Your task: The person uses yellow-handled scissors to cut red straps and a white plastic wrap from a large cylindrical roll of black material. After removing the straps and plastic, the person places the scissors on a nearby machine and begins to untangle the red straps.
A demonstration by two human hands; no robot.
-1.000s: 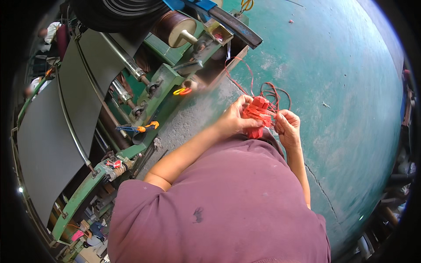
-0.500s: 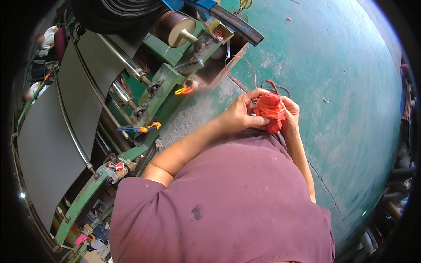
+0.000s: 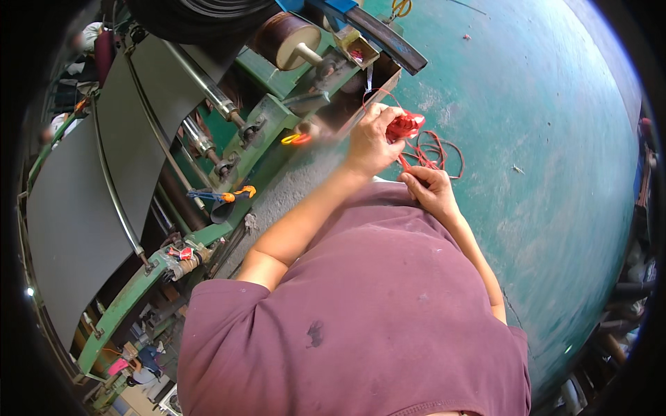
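My left hand (image 3: 369, 144) is closed around a red winder wrapped with red cord (image 3: 406, 125), held out in front of my shirt. Its fingers hide part of the bundle. Lower and to the right, my right hand (image 3: 437, 194) pinches a stretch of red cord that runs up to the bundle. Loose red cord loops (image 3: 438, 142) hang just beyond my right hand, over the green floor. Another thin strand arcs from the bundle toward the machine corner.
At left stands a green-framed machine (image 3: 267, 121) with metal rollers (image 3: 208, 90) and a wide grey sheet (image 3: 76, 208). Yellow-orange handles (image 3: 295, 139) and an orange-and-blue tool (image 3: 229, 197) sit along it. A dark metal bar (image 3: 392, 43) juts out ahead. Clutter lines the right edge.
The bundle has moved up and left in my left hand and turned. My right hand has left the bundle and come down toward me, drawing cord away from it.
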